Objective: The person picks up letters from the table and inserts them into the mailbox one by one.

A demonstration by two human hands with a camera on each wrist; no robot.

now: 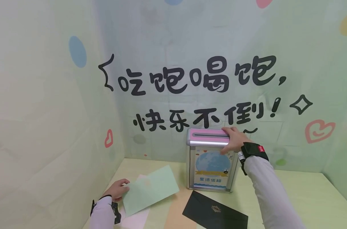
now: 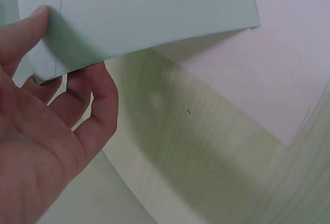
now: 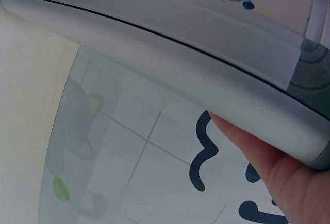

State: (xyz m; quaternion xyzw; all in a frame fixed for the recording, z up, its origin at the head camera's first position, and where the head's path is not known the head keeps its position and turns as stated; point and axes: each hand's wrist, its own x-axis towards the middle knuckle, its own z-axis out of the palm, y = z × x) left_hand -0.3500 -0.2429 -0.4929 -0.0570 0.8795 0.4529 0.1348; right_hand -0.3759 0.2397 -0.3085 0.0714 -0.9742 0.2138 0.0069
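Note:
A pale green envelope (image 1: 150, 192) is pinched at its left end by my left hand (image 1: 117, 190). In the left wrist view the thumb lies on its upper face, with the curled fingers (image 2: 105, 98) beneath. It is tilted above a pale pink envelope (image 2: 283, 80) lying on the table. My right hand (image 1: 235, 140) grips the upper right corner of a metal-framed letter box (image 1: 192, 165), thumb on the front and fingers over the top. The box stands upright, with a pink lid (image 1: 207, 139) that has a long slot. In the right wrist view the box's silver side edge (image 3: 154, 69) fills the upper part.
A black envelope (image 1: 202, 206) with a gold emblem lies in front of the letter box. A peach-coloured flat area (image 1: 174, 211) shows on the table (image 1: 290, 190) between the pink and black envelopes. Printed fabric walls (image 1: 162, 31) close in the back and sides.

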